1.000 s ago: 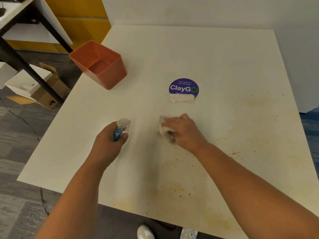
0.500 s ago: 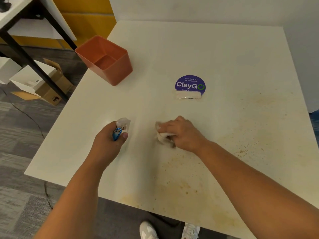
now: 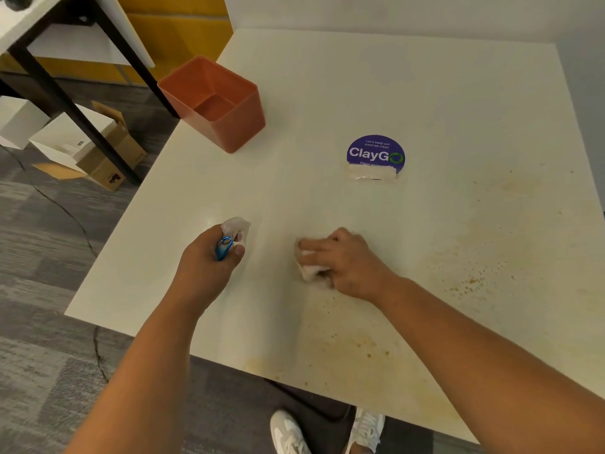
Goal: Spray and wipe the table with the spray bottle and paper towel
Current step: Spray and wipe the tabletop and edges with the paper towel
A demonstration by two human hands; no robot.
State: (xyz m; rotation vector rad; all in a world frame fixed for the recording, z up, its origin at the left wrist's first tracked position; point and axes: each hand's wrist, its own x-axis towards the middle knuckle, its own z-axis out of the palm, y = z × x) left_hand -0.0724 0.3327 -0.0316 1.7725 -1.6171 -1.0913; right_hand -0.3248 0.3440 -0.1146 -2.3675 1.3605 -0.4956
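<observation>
The white table (image 3: 376, 93) carries brown specks and yellowish stains over its near and right parts. My left hand (image 3: 209, 260) is wrapped around a small spray bottle (image 3: 230, 235) with a clear top and a blue trigger, held just above the table's left side. My right hand (image 3: 343, 260) presses a crumpled white paper towel (image 3: 309, 268) flat onto the table, to the right of the bottle. Most of the towel is hidden under my fingers.
An empty orange square bin (image 3: 216, 103) stands at the table's far left. A round purple ClayGo sticker (image 3: 375, 157) with tape across it lies mid-table. Cardboard boxes (image 3: 98, 149) and a black-legged desk (image 3: 65, 60) are on the left; my shoes (image 3: 288, 430) show below the near edge.
My right hand has slid the paper towel a little to the left across the table, nearer the bottle. My left hand stays put with the bottle.
</observation>
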